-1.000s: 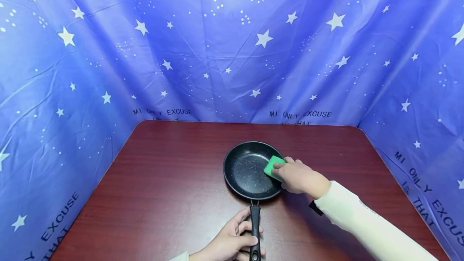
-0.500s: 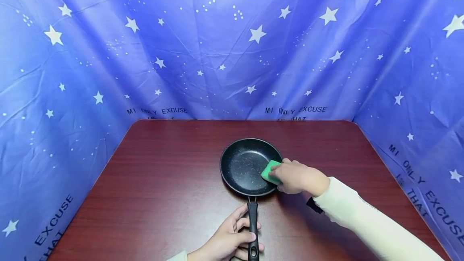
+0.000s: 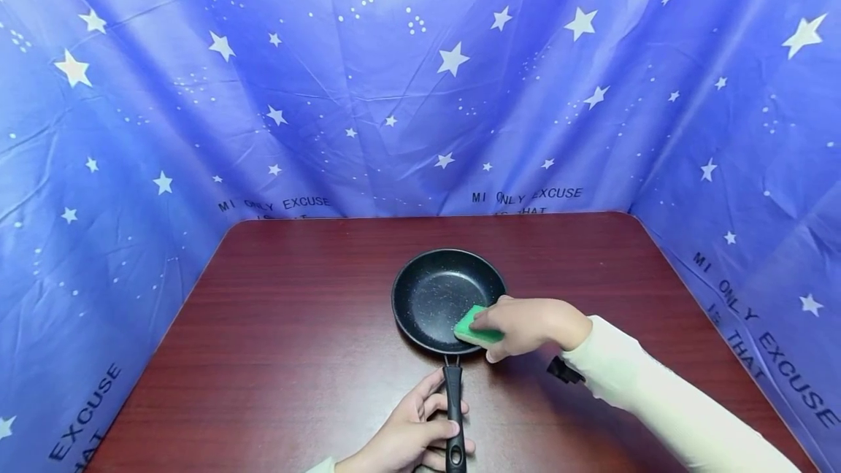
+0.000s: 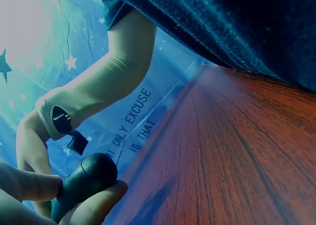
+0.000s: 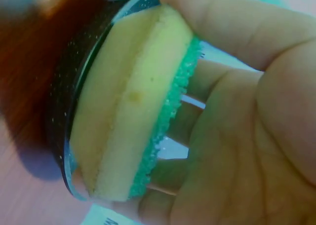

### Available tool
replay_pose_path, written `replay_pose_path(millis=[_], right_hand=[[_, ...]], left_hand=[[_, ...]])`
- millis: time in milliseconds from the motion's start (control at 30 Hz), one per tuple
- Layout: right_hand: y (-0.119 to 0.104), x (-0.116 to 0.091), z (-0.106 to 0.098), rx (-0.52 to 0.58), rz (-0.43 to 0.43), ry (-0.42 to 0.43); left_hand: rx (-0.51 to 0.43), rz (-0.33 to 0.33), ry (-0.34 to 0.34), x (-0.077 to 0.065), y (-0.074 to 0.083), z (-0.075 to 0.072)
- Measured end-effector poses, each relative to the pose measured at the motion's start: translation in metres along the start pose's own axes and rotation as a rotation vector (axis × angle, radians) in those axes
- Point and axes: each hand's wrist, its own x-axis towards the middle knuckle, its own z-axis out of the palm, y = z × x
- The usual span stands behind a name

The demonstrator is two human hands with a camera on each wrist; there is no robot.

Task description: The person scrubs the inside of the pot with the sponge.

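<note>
Two things are held in my head view: a pan (image 3: 430,298) on or just over the mid-table, and a sponge (image 3: 468,332) inside it toward half past four. I cannot tell whether the pan's base sits on the table (image 3: 263,327).

The left hand (image 3: 409,428) reaches in from seven o'clock and is closed round the handle (image 3: 453,393), which points to six; the thumb lies across the handle's top, fingers showing on the far side. My right hand (image 3: 528,321), from four o'clock, is partly closed, pinching the sponge by its edges. In the right wrist view the green layer (image 5: 163,126) faces the palm and the pale foam (image 5: 133,92) faces the pan.

I judge the sponge light and soft, easily squeezed out of shape, its green face rougher — best taken by opposite edges, fingertips clear of the foam face. The pan looks stiff and much heavier, with its weight at twelve o'clock of the grip — so I'd hold the handle firmly against twisting. Its coated inside looks smooth, probably slippery.
</note>
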Motion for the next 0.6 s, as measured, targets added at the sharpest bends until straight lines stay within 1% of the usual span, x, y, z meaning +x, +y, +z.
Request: replay_pose_path(millis=[167, 300, 600], right_hand=[[-0.001, -0.001, 0.002, 0.041, -0.028, 0.003], [0.000, -0.001, 0.003, 0.048, -0.063, 0.009], [0.000, 0.010, 0.010, 0.062, -0.123, 0.017]], left_hand=[[0.001, -0.003, -0.001, 0.000, 0.001, 0.000], [0.012, -0.001, -0.007, 0.001, 0.000, 0.000], [0.024, 0.004, -0.015, 0.000, 0.000, 0.000]])
